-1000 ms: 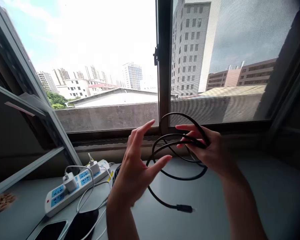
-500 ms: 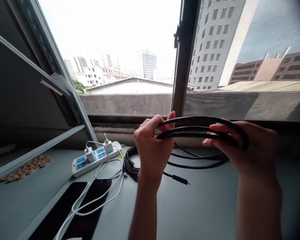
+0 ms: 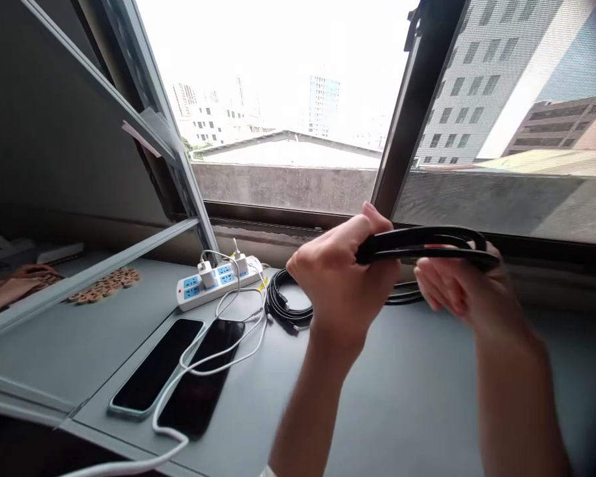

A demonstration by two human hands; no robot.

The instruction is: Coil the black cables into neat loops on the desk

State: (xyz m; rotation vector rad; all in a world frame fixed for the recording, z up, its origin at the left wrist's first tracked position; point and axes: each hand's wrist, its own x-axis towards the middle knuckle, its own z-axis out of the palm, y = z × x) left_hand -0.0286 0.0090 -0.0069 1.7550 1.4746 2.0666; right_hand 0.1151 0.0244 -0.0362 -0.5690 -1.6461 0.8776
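Co-worker's hands: at the far left, beyond the metal rail (image 3: 129, 254), I can see another person's hands (image 3: 30, 278), well apart from mine.
Ring pieces: a patch of small brown rings (image 3: 104, 286) lies left of the power strip (image 3: 221, 283), on the far side of the rail.
Phones: I have two in view, dark screens up, nearer to me than the power strip; the left phone (image 3: 153, 371) has a pale case edge, and the right phone (image 3: 206, 381) lies just beside it.
White cables: several white cables (image 3: 213, 372) run from around the strip toward me, crossing over the right phone.
Power strip: white with blue sockets, set at a slant on the grey counter (image 3: 392, 404); a left charger (image 3: 206, 273) and a right charger (image 3: 239, 263) are plugged in.
Coil on counter: a black coil (image 3: 278, 301) lies just right of the strip.
Left hand: my left hand (image 3: 347, 278) is right of the strip, its grip closed around one end of the bundled loops.
Held cable: the black cable (image 3: 422, 242) stretches in long loops between my hands, raised above the counter, right of the strip.
Right hand: my right hand (image 3: 471, 285), farthest right of the strip, has its grip clamped on the other end of the loops, fingers curled.
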